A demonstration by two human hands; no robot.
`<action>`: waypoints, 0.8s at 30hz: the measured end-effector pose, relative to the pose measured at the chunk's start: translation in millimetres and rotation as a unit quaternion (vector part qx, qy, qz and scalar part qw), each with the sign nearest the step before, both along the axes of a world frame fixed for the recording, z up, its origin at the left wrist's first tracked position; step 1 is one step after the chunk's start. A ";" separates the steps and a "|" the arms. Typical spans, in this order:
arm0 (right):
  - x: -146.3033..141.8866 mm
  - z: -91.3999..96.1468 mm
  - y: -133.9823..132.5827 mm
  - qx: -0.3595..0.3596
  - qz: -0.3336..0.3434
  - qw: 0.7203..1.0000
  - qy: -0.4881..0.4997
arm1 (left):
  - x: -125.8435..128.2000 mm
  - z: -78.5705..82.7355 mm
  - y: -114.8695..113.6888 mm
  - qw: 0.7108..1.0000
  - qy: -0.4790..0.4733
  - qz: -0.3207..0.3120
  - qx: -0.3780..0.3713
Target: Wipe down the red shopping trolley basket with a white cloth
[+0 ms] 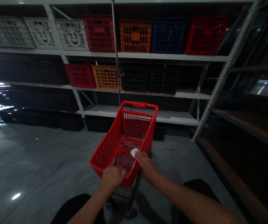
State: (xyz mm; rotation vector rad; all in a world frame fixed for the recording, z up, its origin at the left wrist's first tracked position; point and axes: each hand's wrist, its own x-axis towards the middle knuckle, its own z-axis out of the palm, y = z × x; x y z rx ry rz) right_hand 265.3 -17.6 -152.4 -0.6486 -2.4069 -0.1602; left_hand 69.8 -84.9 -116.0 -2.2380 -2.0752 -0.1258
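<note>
A red plastic shopping cart (108, 152) stands right in front of me, with its handle on the far side, toward the shelves. My left hand (114, 175) is wrapped over the near rim of the basket. At the right side rim is my right hand (146, 163), closed on a small white cloth or tissue (134, 152) whose end sticks out past the fingertips over the basket. Inside, the basket shows only its bare grid floor. Whether the white piece touches the rim I cannot tell.
Behind the cart runs a metal shelf rack (171, 57) holding plastic crates, among them an orange crate (135, 35), a blue crate (168, 35) and a yellow crate (107, 77). A thin upright pole (116, 40) rises just behind the cart. Dark shelving (248, 123) lines the right side. Grey floor (42, 155) stretches to the left.
</note>
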 end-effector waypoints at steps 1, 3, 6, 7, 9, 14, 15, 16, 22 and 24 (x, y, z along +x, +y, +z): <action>-6.8 -3.4 -22.6 -0.003 0.025 1.000 -0.017 | -3.7 0.3 -0.7 1.000 0.002 -0.004 -0.002; -14.4 -4.1 -57.2 -0.008 0.063 0.997 -0.054 | -8.9 0.8 -2.2 1.000 0.007 -0.014 -0.008; -10.3 5.8 -65.4 -0.002 0.090 0.991 -0.100 | -11.2 2.2 -5.0 0.999 0.012 -0.027 -0.016; -5.8 10.2 -56.0 0.004 0.091 0.990 -0.108 | -11.0 2.9 -6.2 0.999 0.013 -0.030 -0.015; 5.6 18.5 -25.0 0.015 0.070 0.992 -0.101 | -10.0 4.6 -8.8 0.999 0.015 -0.034 -0.016; 20.4 24.6 39.6 0.012 -0.060 0.998 -0.007 | -11.0 7.1 -14.5 0.999 0.014 -0.039 -0.017; 17.4 22.7 38.2 0.009 -0.063 0.998 0.002 | -12.4 6.9 -15.2 0.999 0.013 -0.044 -0.015; 12.5 20.1 31.0 0.006 -0.057 0.998 0.006 | -14.2 6.3 -15.8 0.999 0.013 -0.048 -0.014; -26.6 10.0 -64.6 0.001 0.046 0.998 -0.043 | -31.2 1.0 -18.3 0.997 0.033 -0.065 -0.016; -30.4 12.0 -79.1 0.001 0.069 0.995 -0.069 | -37.8 -0.3 -19.0 0.997 0.029 -0.076 -0.018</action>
